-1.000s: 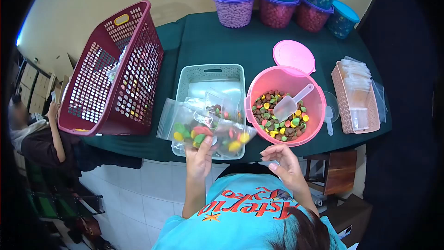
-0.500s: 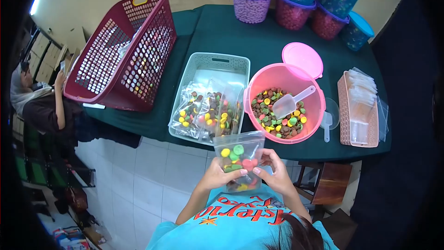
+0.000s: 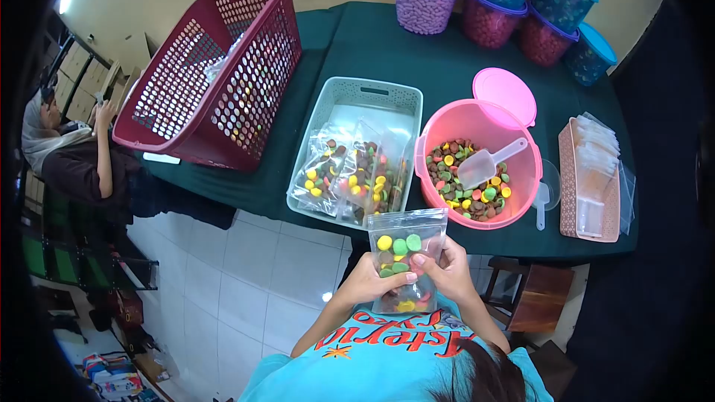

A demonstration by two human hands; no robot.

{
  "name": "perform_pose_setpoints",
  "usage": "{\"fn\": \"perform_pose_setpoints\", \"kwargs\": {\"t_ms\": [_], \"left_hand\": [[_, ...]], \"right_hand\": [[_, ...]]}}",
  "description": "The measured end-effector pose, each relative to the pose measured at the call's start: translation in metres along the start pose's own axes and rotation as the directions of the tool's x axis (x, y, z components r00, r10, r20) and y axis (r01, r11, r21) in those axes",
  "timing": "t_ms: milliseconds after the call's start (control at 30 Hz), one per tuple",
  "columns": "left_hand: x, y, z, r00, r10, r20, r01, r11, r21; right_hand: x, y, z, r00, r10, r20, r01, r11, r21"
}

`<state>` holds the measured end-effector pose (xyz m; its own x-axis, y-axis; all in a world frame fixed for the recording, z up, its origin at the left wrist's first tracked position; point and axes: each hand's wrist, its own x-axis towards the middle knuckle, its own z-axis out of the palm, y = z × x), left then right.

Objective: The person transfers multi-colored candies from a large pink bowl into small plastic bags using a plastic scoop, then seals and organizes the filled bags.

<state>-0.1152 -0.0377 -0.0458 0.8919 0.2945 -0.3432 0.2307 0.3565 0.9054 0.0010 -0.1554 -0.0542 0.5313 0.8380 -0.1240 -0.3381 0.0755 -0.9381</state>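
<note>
A clear zip bag (image 3: 407, 242) of round yellow, green, red and brown candies is held upright in front of my chest. My left hand (image 3: 375, 281) grips its left side, thumb across the front. On the right side, my right hand (image 3: 447, 269) pinches it, thumb pressed on the front and fingers behind. Just beyond the bag stands a grey-green basket (image 3: 339, 88) with several filled bags (image 3: 350, 179) in it. To its right is a pink tub (image 3: 439, 123) of the same candies (image 3: 480, 197), with a clear scoop (image 3: 484, 167) lying on them.
A tall maroon basket (image 3: 246, 97) stands at the left. A pink lid (image 3: 506, 97), a small scoop (image 3: 541, 208) and a pink box of empty bags (image 3: 592, 179) are at the right. Stacked tubs (image 3: 424, 11) line the back. Another person (image 3: 82, 149) is at far left.
My right thumb has shifted up on the bag's front, and the candies inside sit differently. The whole scene has slid rightward in view.
</note>
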Motion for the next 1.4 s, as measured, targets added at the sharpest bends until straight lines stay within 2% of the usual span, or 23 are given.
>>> {"fn": "perform_pose_setpoints", "kwargs": {"t_ms": [67,133,167,233,300,367,433,467,500,533,567,633,700,767,800,867,900,1000,1133,1233,1300,1367,1400], "left_hand": [[0.003,0.009,-0.009,1.000,0.009,-0.024,-0.009,1.000,0.019],[0.007,0.022,-0.023,0.998,-0.004,-0.057,0.006,1.000,0.030],[0.009,0.028,-0.031,0.995,-0.020,-0.094,0.023,0.999,0.033],[0.014,0.037,-0.056,0.998,0.003,-0.062,-0.001,1.000,0.027],[0.021,0.053,-0.074,0.969,0.231,-0.089,-0.232,0.973,-0.007],[0.030,0.060,-0.102,0.976,0.216,-0.015,-0.215,0.976,0.044],[0.047,0.064,-0.124,0.880,0.472,-0.061,-0.476,0.874,-0.100],[0.046,0.071,-0.133,0.906,0.404,-0.130,-0.406,0.914,0.010],[0.052,0.076,-0.142,0.908,0.401,-0.120,-0.404,0.915,0.007],[0.060,0.079,-0.152,0.849,0.518,-0.105,-0.444,0.808,0.388],[0.067,0.080,-0.161,0.786,0.617,-0.042,-0.413,0.574,0.707],[0.074,0.068,-0.174,0.853,0.517,0.069,-0.290,0.361,0.887],[0.072,0.063,-0.180,0.947,0.280,0.158,-0.236,0.272,0.933],[0.070,0.044,-0.185,0.946,0.242,0.214,-0.282,0.300,0.911],[0.068,0.038,-0.187,0.942,0.212,0.259,-0.318,0.323,0.891],[0.064,0.033,-0.189,0.943,0.176,0.282,-0.325,0.314,0.892],[0.063,0.033,-0.190,0.941,0.141,0.306,-0.335,0.301,0.893],[0.066,0.035,-0.194,0.943,0.136,0.304,-0.333,0.338,0.880],[0.066,0.039,-0.199,0.935,0.150,0.322,-0.355,0.369,0.859],[0.067,0.036,-0.202,0.928,0.175,0.329,-0.372,0.372,0.850],[0.068,0.035,-0.204,0.925,0.177,0.337,-0.380,0.376,0.845],[0.070,0.035,-0.205,0.920,0.186,0.344,-0.390,0.398,0.830],[0.071,0.035,-0.205,0.920,0.185,0.347,-0.393,0.400,0.828]], "right_hand": [[0.011,0.002,0.006,1.000,0.013,0.014,-0.013,1.000,0.001],[0.023,0.004,0.018,0.995,-0.101,0.025,0.100,0.995,0.012],[0.029,0.005,0.024,0.994,-0.107,0.020,0.106,0.994,0.016],[0.042,0.004,0.034,0.994,-0.073,0.085,0.078,0.995,-0.055],[0.054,0.003,0.048,0.996,-0.040,0.078,0.045,0.997,-0.064],[0.067,0.001,0.062,0.999,0.008,0.042,-0.008,1.000,0.010],[0.085,0.000,0.068,1.000,-0.012,0.010,0.012,1.000,0.014],[0.094,-0.002,0.071,0.996,-0.069,-0.056,0.073,0.995,0.074],[0.103,-0.004,0.073,0.985,-0.122,-0.125,0.138,0.982,0.129],[0.112,-0.011,0.075,0.975,-0.161,-0.156,0.180,0.977,0.118],[0.121,-0.015,0.075,0.958,-0.207,-0.196,0.230,0.968,0.101],[0.137,-0.027,0.077,0.929,-0.227,-0.293,0.254,0.966,0.055],[0.152,-0.033,0.078,0.909,-0.246,-0.337,0.260,0.966,-0.004],[0.167,-0.039,0.078,0.920,-0.223,-0.323,0.173,0.969,-0.177],[0.175,-0.043,0.081,0.920,-0.219,-0.325,0.167,0.970,-0.179],[0.191,-0.053,0.088,0.958,-0.074,-0.276,-0.059,0.893,-0.446],[0.203,-0.052,0.088,0.959,-0.072,-0.273,-0.060,0.892,-0.449],[0.244,-0.045,0.092,0.990,0.001,-0.140,-0.094,0.747,-0.658],[0.288,-0.020,0.094,0.983,0.104,-0.149,-0.179,0.689,-0.702],[0.306,0.004,0.091,0.992,0.018,-0.128,-0.111,0.626,-0.772],[0.309,0.008,0.095,0.981,0.114,-0.155,-0.188,0.726,-0.662],[0.307,0.005,0.098,0.978,0.146,-0.147,-0.207,0.693,-0.690],[0.309,0.011,0.096,0.989,0.091,-0.119,-0.150,0.599,-0.787]]}}
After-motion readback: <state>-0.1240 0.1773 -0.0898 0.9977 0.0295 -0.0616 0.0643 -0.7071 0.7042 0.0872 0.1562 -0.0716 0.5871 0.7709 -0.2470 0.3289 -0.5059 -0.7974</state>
